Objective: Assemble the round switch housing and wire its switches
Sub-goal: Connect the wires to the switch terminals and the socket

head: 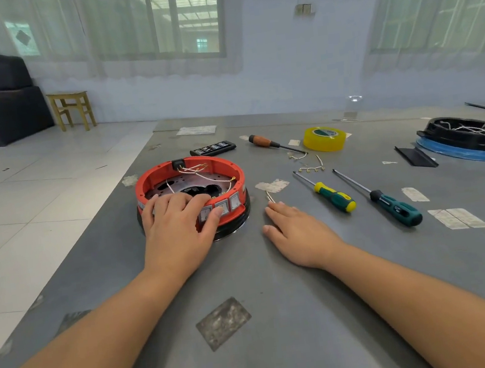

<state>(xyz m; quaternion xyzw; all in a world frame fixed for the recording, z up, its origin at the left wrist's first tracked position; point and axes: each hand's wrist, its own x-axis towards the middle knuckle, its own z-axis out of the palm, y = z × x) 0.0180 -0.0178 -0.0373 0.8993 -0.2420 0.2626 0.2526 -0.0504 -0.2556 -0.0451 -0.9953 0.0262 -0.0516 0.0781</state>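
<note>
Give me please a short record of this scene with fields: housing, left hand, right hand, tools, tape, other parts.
housing: red round switch housing on the grey table, open on top, white wires inside, rocker switches in its near wall
left hand: left hand rests over the near rim, thumb on the switches
right hand: right hand lies flat on the table, fingertips at a loose wire
tools: three screwdrivers: brown-handled, green-yellow, dark green
tape: yellow tape roll
other parts: black round housing far right
</note>
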